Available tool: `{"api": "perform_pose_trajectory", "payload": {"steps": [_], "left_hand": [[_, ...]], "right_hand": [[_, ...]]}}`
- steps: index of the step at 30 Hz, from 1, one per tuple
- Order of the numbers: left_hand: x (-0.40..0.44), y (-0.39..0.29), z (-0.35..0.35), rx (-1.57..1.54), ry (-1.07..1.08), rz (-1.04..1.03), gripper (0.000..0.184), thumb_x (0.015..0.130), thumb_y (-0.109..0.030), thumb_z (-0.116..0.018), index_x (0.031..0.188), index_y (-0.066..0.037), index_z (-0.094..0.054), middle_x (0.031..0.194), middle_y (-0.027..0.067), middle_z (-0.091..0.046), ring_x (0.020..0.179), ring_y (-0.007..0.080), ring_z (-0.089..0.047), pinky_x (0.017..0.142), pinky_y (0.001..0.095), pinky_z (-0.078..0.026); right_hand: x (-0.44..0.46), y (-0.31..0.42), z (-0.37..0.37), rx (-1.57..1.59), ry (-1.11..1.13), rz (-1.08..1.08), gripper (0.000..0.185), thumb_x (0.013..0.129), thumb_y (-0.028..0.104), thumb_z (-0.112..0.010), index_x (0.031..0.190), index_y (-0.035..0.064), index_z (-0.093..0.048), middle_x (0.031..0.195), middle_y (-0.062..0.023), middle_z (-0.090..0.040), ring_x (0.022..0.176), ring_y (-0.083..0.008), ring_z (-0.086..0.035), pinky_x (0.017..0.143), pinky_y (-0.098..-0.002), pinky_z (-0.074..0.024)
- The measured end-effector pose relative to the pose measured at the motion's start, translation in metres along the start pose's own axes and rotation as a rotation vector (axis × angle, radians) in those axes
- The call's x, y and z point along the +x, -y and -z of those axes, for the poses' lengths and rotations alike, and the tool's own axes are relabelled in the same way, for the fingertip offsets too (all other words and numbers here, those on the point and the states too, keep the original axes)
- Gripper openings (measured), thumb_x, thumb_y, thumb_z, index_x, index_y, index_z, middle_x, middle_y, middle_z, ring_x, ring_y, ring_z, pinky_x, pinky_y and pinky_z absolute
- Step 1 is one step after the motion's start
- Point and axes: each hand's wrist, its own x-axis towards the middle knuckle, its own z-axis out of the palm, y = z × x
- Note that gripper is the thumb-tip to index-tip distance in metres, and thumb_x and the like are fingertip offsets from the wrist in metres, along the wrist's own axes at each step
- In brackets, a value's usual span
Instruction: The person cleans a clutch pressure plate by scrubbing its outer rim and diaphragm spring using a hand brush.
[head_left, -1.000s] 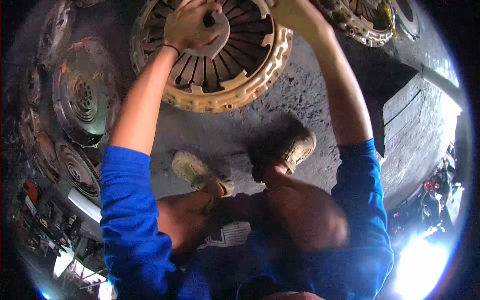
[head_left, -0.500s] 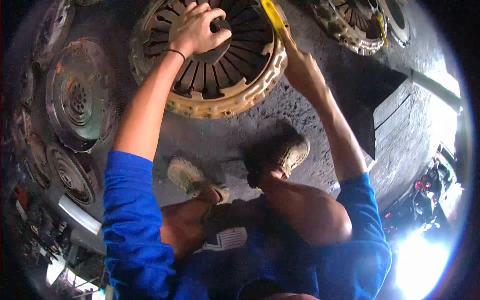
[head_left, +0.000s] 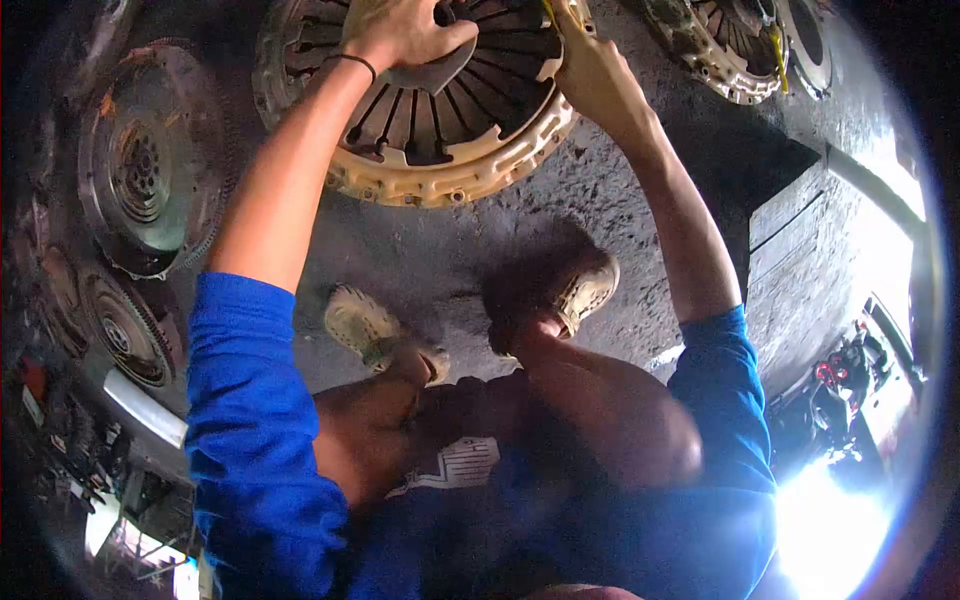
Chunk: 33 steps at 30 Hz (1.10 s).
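Observation:
A round clutch pressure plate point(head_left: 470, 178), with a tan cover rim and dark radial fingers, lies on the floor at the top of the view. My left hand point(head_left: 400, 30) is closed over its centre, gripping a dark, flat, angular piece point(head_left: 440, 75) that rests on the radial fingers. The tips of that hand run out of frame. At the plate's right rim, my right hand point(head_left: 603, 85) is closed on a yellow-handled tool point(head_left: 574, 12). Most of the tool is cut off by the top edge, and its working end does not show.
A large flywheel point(head_left: 145, 165) and a smaller toothed one point(head_left: 125, 335) lie at left, near a pale curved strip point(head_left: 145, 408). Another clutch plate point(head_left: 715, 60) sits at upper right. My shoes point(head_left: 585, 290) stand just below the plate. Bright light enters at right.
The view has shifted, so the plate and both hands sit higher in frame. Less of the yellow tool shows now. Both hands keep their grip.

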Motion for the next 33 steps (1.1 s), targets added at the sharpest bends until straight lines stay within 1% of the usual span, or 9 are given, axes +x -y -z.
{"api": "perform_pose_trajectory", "payload": {"steps": [6,9,13,19,23,25,26,29,33], "left_hand": [[0.006,0.008,-0.004,0.023,-0.020,-0.012,0.050,0.077,-0.046,-0.073,0.113,-0.011,-0.071,0.109,0.0137,-0.060,0.115,0.0338,-0.053,0.099,0.0491,-0.045],[0.004,0.017,-0.019,-0.005,-0.079,-0.101,0.051,0.077,-0.047,-0.072,0.112,-0.009,-0.071,0.104,0.0155,-0.061,0.110,0.0343,-0.053,0.096,0.0486,-0.045],[0.002,0.002,0.002,0.024,0.056,-0.013,0.049,0.078,-0.046,-0.072,0.110,-0.009,-0.071,0.105,0.0146,-0.060,0.111,0.0346,-0.053,0.097,0.0509,-0.044],[0.000,-0.005,0.007,-0.033,0.057,0.009,0.037,0.081,-0.041,-0.071,0.104,-0.012,-0.071,0.101,0.0120,-0.059,0.106,0.0327,-0.055,0.091,0.0477,-0.046],[0.001,0.000,0.000,0.029,-0.045,-0.046,0.043,0.079,-0.041,-0.074,0.110,-0.013,-0.072,0.106,0.0131,-0.062,0.108,0.0344,-0.055,0.091,0.0481,-0.047],[0.003,0.007,-0.005,0.052,-0.063,-0.083,0.044,0.078,-0.042,-0.075,0.111,-0.012,-0.072,0.108,0.0135,-0.063,0.109,0.0349,-0.055,0.093,0.0487,-0.047],[0.008,0.018,-0.014,0.056,-0.088,-0.120,0.045,0.078,-0.042,-0.075,0.111,-0.012,-0.072,0.108,0.0139,-0.062,0.109,0.0350,-0.055,0.094,0.0490,-0.047],[-0.003,-0.001,0.001,0.021,0.023,-0.059,0.049,0.079,-0.047,-0.074,0.113,-0.011,-0.071,0.113,0.0165,-0.061,0.114,0.0367,-0.055,0.102,0.0500,-0.045],[0.004,0.026,-0.020,0.068,-0.198,-0.312,0.037,0.081,-0.043,-0.073,0.107,-0.017,-0.072,0.096,0.0073,-0.063,0.096,0.0315,-0.059,0.093,0.0446,-0.047]], "right_hand": [[-0.019,-0.025,-0.018,-0.028,0.023,-0.023,0.077,0.092,0.003,-0.060,0.159,0.0063,-0.022,0.118,-0.0299,-0.067,0.094,-0.0476,-0.072,0.076,-0.0522,-0.0654],[0.014,-0.006,-0.007,-0.035,-0.199,0.236,0.052,0.089,-0.002,-0.062,0.139,-0.0005,-0.046,0.084,-0.0293,-0.071,0.063,-0.0364,-0.074,0.047,-0.0397,-0.0609],[-0.048,-0.006,-0.014,0.029,0.030,-0.109,0.085,0.087,-0.003,-0.061,0.161,0.0163,-0.024,0.095,-0.0303,-0.070,0.075,-0.0414,-0.075,0.065,-0.0492,-0.0639],[-0.128,0.027,0.052,0.057,-0.002,-0.371,0.075,0.087,-0.008,-0.053,0.155,0.0220,-0.046,0.082,-0.0271,-0.071,0.063,-0.0343,-0.073,0.057,-0.0465,-0.0588],[-0.054,0.022,0.032,0.129,0.197,-0.361,0.069,0.090,-0.001,-0.057,0.155,0.0180,-0.043,0.085,-0.0278,-0.071,0.075,-0.0443,-0.073,0.063,-0.0533,-0.0599],[-0.016,0.006,-0.006,0.056,-0.175,0.011,0.068,0.090,0.001,-0.058,0.153,0.0161,-0.038,0.077,-0.0245,-0.071,0.065,-0.0460,-0.070,0.056,-0.0511,-0.0598],[-0.001,0.016,0.014,0.191,-0.113,-0.094,0.076,0.086,0.017,-0.077,0.154,0.0224,-0.045,0.116,-0.0130,-0.075,0.109,-0.0347,-0.072,0.073,-0.0352,-0.0585],[-0.025,-0.012,-0.008,0.045,-0.128,0.019,0.071,0.089,0.000,-0.058,0.154,0.0171,-0.035,0.076,-0.0246,-0.070,0.066,-0.0460,-0.070,0.057,-0.0527,-0.0597],[-0.132,0.000,0.036,0.050,0.041,-0.256,0.083,0.086,-0.006,-0.051,0.161,0.0222,-0.030,0.087,-0.0301,-0.071,0.073,-0.0429,-0.073,0.068,-0.0542,-0.0585]]}}
